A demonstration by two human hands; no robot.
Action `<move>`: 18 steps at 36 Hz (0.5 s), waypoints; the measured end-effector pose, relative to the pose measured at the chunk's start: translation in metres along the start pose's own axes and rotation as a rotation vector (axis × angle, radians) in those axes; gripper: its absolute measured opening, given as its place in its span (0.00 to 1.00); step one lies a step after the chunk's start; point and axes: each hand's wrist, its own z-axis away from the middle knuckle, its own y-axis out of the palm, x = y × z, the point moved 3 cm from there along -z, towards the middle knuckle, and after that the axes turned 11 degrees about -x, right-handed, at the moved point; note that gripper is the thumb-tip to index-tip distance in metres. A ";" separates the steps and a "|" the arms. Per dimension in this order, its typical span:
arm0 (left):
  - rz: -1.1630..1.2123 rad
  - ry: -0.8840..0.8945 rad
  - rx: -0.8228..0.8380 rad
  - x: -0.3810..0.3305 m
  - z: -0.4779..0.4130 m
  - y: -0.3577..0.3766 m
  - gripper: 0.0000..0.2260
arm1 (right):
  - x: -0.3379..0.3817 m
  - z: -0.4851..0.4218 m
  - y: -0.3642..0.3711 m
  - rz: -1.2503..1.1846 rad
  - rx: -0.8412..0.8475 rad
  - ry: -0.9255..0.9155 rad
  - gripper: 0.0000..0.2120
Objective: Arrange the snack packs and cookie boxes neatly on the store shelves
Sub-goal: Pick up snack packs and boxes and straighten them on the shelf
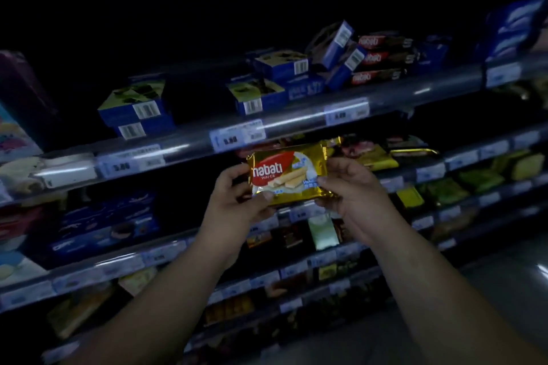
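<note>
A gold Nabati wafer pack [289,172] with a red logo is held up in front of the second shelf. My left hand [237,201] grips its left end and my right hand [353,190] grips its lower right corner. Behind it, more gold and dark wafer packs [382,154] lie on that shelf. On the top shelf [296,120], blue cookie boxes [133,107] sit in loose stacks, some tilted [335,41], beside dark Nabati packs [382,58].
The scene is dim. Blue Oreo packs [109,225] fill the shelf at lower left. Green packs [462,184] sit at right, and more blue boxes [516,27] at top right. Price tags [237,135] line the shelf edges. Lower shelves hold dark, unclear packs.
</note>
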 end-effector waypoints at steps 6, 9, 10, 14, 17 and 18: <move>0.090 -0.217 -0.074 0.050 -0.025 -0.003 0.18 | -0.047 -0.015 -0.011 0.137 -0.068 0.094 0.19; -0.011 -0.197 -0.148 0.068 -0.043 -0.008 0.19 | -0.066 -0.034 -0.004 0.295 -0.024 0.076 0.21; -0.072 -0.168 -0.161 0.074 -0.048 -0.010 0.20 | -0.071 -0.041 -0.003 0.362 -0.022 0.062 0.22; -0.375 -0.030 -0.170 0.089 -0.077 -0.018 0.25 | -0.089 -0.073 0.010 0.555 0.018 -0.003 0.29; -0.492 0.072 -0.174 0.090 -0.096 -0.027 0.24 | -0.094 -0.097 0.027 0.635 0.101 -0.087 0.29; -0.544 0.140 -0.169 0.088 -0.101 -0.028 0.25 | -0.095 -0.104 0.033 0.670 0.134 -0.117 0.29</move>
